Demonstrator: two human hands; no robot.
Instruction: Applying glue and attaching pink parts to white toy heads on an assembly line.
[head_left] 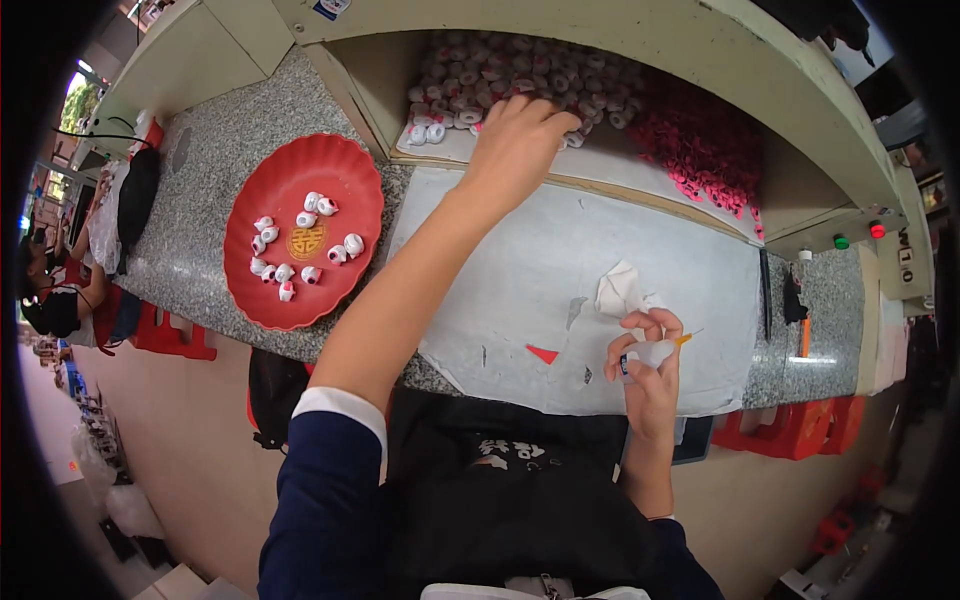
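Note:
My left hand (518, 145) reaches into the shelf opening, over a heap of small white round pieces (470, 75) with hollow centres. Its fingers bend down among them; the fingertips are hidden, so I cannot tell whether they grip one. My right hand (650, 385) is closed around a small translucent squeeze bottle (650, 355) with a yellow needle tip pointing right, above the covered worktop. Beside that hand lies a crumpled white tissue (620, 288). On the left, a red scalloped plate (345, 180) carries several small white pieces (285, 272) with pink and dark marks.
A heap of small bright pink parts (700, 155) fills the shelf's right side. White sheeting (480, 290) covers the worktop, with a red scrap (543, 354) on it. Green (841, 242) and red (877, 230) buttons sit at right. Red stools (790, 428) stand below. Another person (60, 300) sits far left.

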